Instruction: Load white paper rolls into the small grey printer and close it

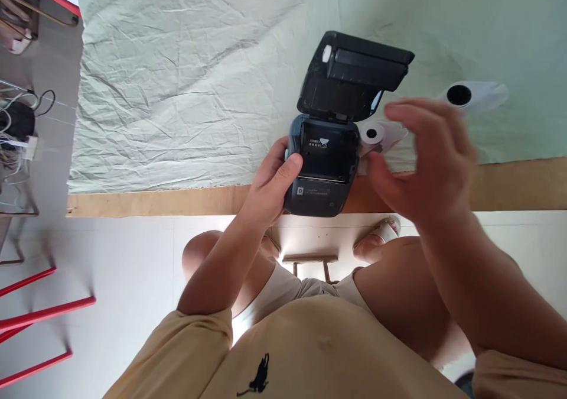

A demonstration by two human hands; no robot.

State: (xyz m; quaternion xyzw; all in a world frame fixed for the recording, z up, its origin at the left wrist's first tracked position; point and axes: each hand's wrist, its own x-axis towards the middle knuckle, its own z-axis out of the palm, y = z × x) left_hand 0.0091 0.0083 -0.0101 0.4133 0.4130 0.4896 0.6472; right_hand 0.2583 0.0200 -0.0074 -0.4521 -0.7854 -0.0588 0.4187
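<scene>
A dark portable label printer [325,195] is held over the table's front edge, its lid [354,74] swung up and its paper bay bare inside. My left hand [279,177] grips the printer's left side, thumb on the rim of the bay. To the right of the printer, my right hand [432,156] hovers with thumb and fingers apart, slightly blurred and holding nothing. Between them lies a small white paper roll [381,134] with a dark core, close to the printer's right side. Farther right, behind my right fingers, rests another white roll [481,94] with a wider black core.
A wrinkled pale green cloth [190,80] covers the table, leaving a wooden front edge [155,202] bare. Red metal legs [48,314] stand on the floor at lower left. Tangled cables [15,133] sit at the left. A stool [310,259] is below the table.
</scene>
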